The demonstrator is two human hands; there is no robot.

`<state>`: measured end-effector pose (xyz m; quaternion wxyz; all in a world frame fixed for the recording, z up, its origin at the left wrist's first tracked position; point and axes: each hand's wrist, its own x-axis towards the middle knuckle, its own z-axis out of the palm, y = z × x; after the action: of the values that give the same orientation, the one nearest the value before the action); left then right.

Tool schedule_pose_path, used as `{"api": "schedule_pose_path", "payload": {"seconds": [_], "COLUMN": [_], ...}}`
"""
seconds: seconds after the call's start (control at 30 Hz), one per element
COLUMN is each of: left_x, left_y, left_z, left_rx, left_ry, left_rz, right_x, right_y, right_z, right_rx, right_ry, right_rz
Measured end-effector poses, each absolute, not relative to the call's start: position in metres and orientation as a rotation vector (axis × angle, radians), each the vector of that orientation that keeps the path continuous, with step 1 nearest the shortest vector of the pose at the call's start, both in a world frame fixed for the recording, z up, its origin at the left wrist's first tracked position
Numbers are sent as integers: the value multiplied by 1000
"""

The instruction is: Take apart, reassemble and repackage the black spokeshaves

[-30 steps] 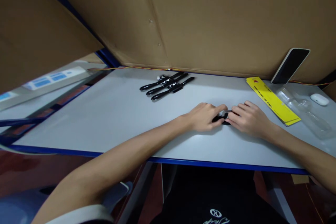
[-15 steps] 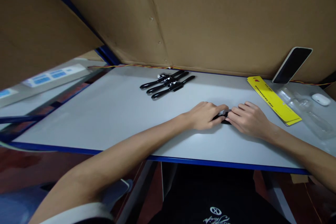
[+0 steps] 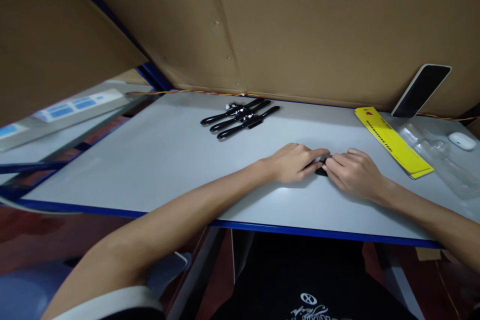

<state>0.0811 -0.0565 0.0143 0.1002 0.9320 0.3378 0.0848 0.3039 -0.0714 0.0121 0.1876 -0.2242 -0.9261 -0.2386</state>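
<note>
Three black spokeshaves (image 3: 240, 118) with long handles and pale metal fittings lie side by side toward the back of the grey table. Nearer to me, both hands meet over another black spokeshave (image 3: 321, 171), mostly covered by fingers. My left hand (image 3: 298, 162) is closed on its left part, thumb and forefinger reaching toward the middle. My right hand (image 3: 352, 172) has its fingers curled round the right part. A small dark portion shows between the fingertips; the handles are hidden.
Yellow printed cards (image 3: 393, 142) and clear plastic packaging (image 3: 446, 160) lie at the right. A phone (image 3: 422, 91) leans on the cardboard wall (image 3: 318, 30), near a white earbud case (image 3: 462, 141). A power strip (image 3: 71, 112) stands left, beyond the table's blue edge (image 3: 315, 233).
The fingers have shifted slightly around the spokeshave, and less of its pale metal shows between them. The view has moved a little. The three other spokeshaves stay put.
</note>
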Motion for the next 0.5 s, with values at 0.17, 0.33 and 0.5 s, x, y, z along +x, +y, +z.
{"api": "schedule_pose_path", "payload": {"seconds": [0.17, 0.33, 0.5], "left_x": [80, 81, 80], "left_y": [-57, -58, -58], "left_z": [15, 18, 19], "left_rx": [2744, 2726, 2703], "left_ry": [977, 973, 978], "left_rz": [287, 262, 233], "right_x": [309, 321, 327], "right_y": [-72, -73, -70], "right_z": [14, 23, 28], "right_rx": [-695, -860, -1066], "right_ry": [-2599, -2661, -2676], "right_rz": [-557, -334, 96]}}
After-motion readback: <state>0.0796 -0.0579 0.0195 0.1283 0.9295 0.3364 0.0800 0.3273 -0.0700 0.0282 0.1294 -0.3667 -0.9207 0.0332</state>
